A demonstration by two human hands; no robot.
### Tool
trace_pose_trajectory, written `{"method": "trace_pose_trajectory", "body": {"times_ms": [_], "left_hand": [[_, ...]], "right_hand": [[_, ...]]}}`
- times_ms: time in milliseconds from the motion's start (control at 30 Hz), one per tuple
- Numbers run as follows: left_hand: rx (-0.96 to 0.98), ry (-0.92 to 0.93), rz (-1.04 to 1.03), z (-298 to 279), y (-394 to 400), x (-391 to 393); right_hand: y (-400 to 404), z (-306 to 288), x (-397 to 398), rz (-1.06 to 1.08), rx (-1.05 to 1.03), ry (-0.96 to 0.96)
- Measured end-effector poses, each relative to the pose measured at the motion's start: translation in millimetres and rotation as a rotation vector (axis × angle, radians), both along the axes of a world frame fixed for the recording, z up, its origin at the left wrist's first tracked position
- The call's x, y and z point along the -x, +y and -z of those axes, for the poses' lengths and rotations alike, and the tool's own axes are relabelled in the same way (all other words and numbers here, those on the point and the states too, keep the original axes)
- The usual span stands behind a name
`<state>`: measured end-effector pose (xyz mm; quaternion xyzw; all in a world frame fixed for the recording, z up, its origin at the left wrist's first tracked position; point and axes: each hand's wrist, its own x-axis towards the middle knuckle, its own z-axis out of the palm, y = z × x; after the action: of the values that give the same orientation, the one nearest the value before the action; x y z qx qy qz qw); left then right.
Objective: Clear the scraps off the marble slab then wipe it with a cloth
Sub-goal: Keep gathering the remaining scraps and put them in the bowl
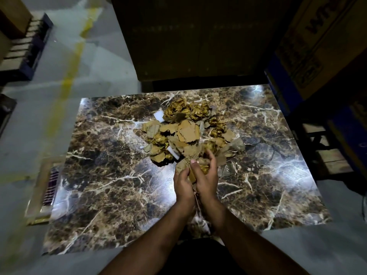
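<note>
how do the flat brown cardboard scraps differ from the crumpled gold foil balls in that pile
The flat brown cardboard scraps are matte, torn sheets lying flat; the crumpled gold foil balls are shiny and wadded into lumps. Cardboard fills the pile's middle; the largest foil balls sit at its far edge. Both lie on the marble slab.

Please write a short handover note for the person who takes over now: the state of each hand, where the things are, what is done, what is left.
Left hand and right hand: cupped together, gripping a handful of scraps over the near middle of the marble slab.
Scrap pile: torn cardboard, crumpled gold wrap and white bits, heaped on the slab's far centre.
Done: one handful gathered.
Left: remove the handful and the pile, then wipe the slab. No cloth is in view.
</note>
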<state>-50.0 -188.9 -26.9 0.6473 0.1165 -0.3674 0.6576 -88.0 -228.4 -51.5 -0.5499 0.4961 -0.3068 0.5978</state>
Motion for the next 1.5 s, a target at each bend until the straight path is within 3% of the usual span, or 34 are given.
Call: {"method": "trace_pose_trajectory", "body": {"times_ms": [200,267,600,800,967,1100,1233,1500], "left_hand": [[0.164,0.087,0.014,0.6,-3.1,-4.9],[0.19,0.032,0.019,2.0,-7.1,-6.2],[0.117,-0.134,0.058,-29.8,-21.4,-22.4],[0.138,-0.058,-0.03,-51.9,-32.7,-31.8],[0.271,-0.139,-0.06,-62.6,-36.2,-44.7],[0.31,-0.209,-0.027,-57.8,-39.4,-54.0],[0.358,-0.174,-0.019,-60.5,-43.4,-61.2],[0.193,-0.093,-0.311,-89.7,-55.9,-70.5]], "right_hand": [[-7.9,-14.8,-2.9,-0.048,0.031,0.017],[-8.3,-17.6,-4.0,-0.048,0.029,0.037],[-11.3,-28.8,-18.4,-0.005,0.067,-0.027],[-20.2,-47.0,-26.8,0.041,0.103,-0.145],[-24.7,-57.2,-34.7,-0.067,0.099,-0.332],[-23.6,-67.7,-44.6,-0.025,0.11,-0.414],[-29.4,-73.6,-49.0,-0.054,0.142,-0.408],[-22.9,-74.7,-46.9,-0.241,0.208,-0.296]]}}
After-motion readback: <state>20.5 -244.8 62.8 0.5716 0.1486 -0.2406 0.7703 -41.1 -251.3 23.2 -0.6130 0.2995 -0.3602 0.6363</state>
